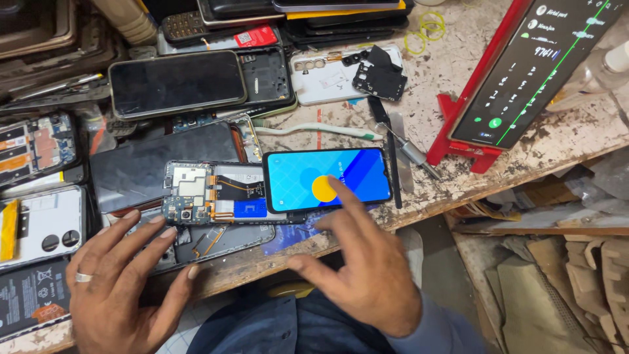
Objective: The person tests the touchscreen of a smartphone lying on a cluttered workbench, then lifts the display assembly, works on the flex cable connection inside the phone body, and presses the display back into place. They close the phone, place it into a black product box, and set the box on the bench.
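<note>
Right hand [367, 269], released, fingertip hiding part of the lit phone screen [327, 178]; left hand [121, 282] flat, grasping nothing, over opened phone [209, 196].

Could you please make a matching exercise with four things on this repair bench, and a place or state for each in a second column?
Things:
1. lit phone
2. open phone
3. red stand
4. rubber bands

Places or states:
A. holds a tilted phone, right side of the bench
B. yellow, lying at the far edge
C. touched on its screen by the right hand
D. circuit board bare, beside the left hand

Pairs: 1-C, 2-D, 3-A, 4-B
</note>
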`<state>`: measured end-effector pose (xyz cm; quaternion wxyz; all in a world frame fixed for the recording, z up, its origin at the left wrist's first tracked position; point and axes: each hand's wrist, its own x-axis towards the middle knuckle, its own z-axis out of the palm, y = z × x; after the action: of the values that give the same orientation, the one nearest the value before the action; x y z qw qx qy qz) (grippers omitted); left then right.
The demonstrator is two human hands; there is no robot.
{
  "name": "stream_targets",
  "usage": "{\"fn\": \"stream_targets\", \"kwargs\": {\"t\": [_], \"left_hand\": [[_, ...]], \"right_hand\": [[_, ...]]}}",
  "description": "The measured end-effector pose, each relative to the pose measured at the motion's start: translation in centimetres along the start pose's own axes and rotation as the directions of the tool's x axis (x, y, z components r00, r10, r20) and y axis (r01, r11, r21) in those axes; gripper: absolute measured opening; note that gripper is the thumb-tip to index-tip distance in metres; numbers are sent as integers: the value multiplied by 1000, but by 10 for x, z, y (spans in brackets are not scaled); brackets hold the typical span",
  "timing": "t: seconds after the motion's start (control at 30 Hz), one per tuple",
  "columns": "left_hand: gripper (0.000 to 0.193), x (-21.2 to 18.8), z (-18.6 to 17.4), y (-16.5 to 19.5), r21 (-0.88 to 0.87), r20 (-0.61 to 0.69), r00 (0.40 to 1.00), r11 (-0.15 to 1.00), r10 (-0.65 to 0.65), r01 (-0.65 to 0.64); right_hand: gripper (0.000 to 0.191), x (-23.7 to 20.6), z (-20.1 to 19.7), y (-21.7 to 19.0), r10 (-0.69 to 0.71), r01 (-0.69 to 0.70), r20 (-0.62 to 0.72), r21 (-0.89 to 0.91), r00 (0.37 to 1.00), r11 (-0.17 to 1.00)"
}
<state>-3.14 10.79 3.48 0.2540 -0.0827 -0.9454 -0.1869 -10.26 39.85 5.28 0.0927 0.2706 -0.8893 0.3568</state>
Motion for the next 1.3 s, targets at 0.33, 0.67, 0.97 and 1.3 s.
{"fn": "stream_targets", "kwargs": {"t": [0.33,0.67,0.97,1.3], "left_hand": [[51,1,4,-1,18,8,1000,1000,-14,14],[49,2,5,5,29,-3,1000,1000,0,0],[50,3,3,3,9,-8,1000,1000,10,-10],[50,0,4,3,18,6,1000,1000,4,-4]], "right_hand": [[45,-16,-20,19,277,-284,-177,-15,945,959],[50,-11,4,1,-65,68,-69,45,995,997],[44,-1,1,8,67,-66,-21,38,998,997],[46,-7,1,3,-2,4,-35,44,999,999]]}}
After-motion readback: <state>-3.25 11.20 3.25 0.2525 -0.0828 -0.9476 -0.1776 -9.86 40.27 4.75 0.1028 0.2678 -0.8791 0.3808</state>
